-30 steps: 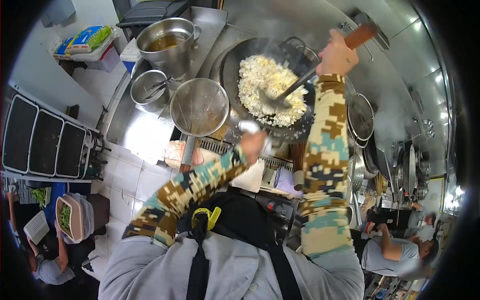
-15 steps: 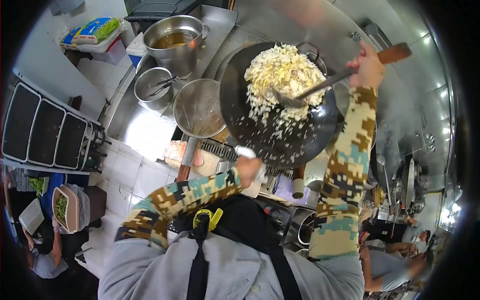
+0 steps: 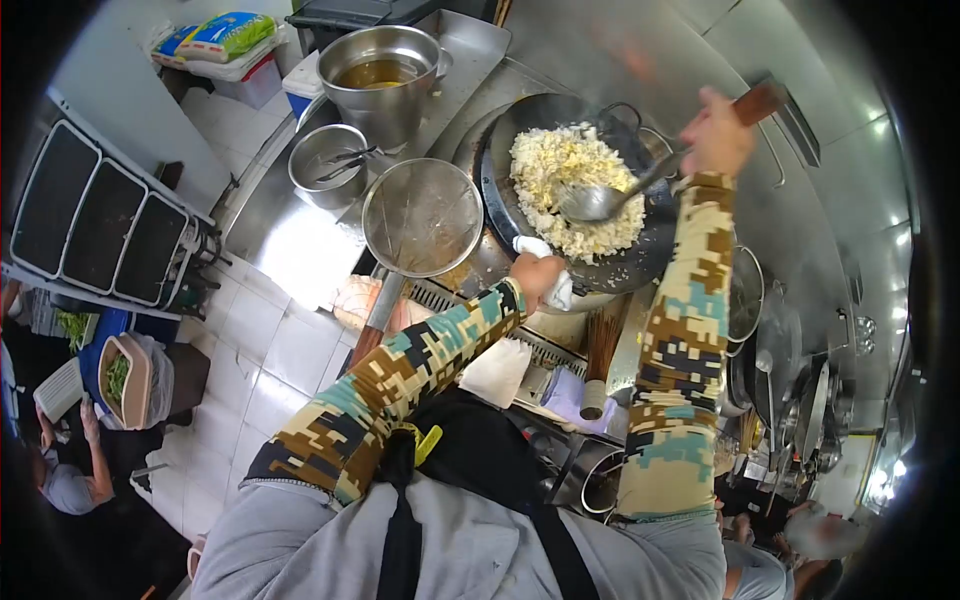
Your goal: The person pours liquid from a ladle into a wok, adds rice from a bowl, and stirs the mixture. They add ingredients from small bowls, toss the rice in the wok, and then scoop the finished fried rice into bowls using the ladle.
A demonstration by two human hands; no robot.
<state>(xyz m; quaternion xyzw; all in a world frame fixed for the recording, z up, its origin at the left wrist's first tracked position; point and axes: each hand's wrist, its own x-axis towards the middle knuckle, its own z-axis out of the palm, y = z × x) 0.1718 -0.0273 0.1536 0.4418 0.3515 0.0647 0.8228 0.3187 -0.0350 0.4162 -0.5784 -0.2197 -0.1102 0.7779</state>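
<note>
A dark wok [image 3: 500,190] sits on the stove, with fried rice [image 3: 565,160] mixed with yellow egg bits heaped in it. At the wok's near left rim, my left hand [image 3: 538,276] is closed around a folded white cloth [image 3: 556,296] against the edge; any handle beneath is hidden. My right hand [image 3: 718,140] grips a long-handled ladle [image 3: 597,203] near its wooden end, out past the wok's right side. The ladle's metal bowl rests in the rice.
Left of the wok lies a round mesh strainer [image 3: 422,217] with a wooden handle. Behind it stand a pot of oil [image 3: 380,90] and a smaller pot with tongs [image 3: 328,165]. A bamboo brush [image 3: 600,360] is near the stove front. Co-workers appear at both lower sides.
The wok has moved back and away from me with my left hand. Rice that was tossed up and scattered now lies settled in the wok. The ladle has come down slightly with my right hand.
</note>
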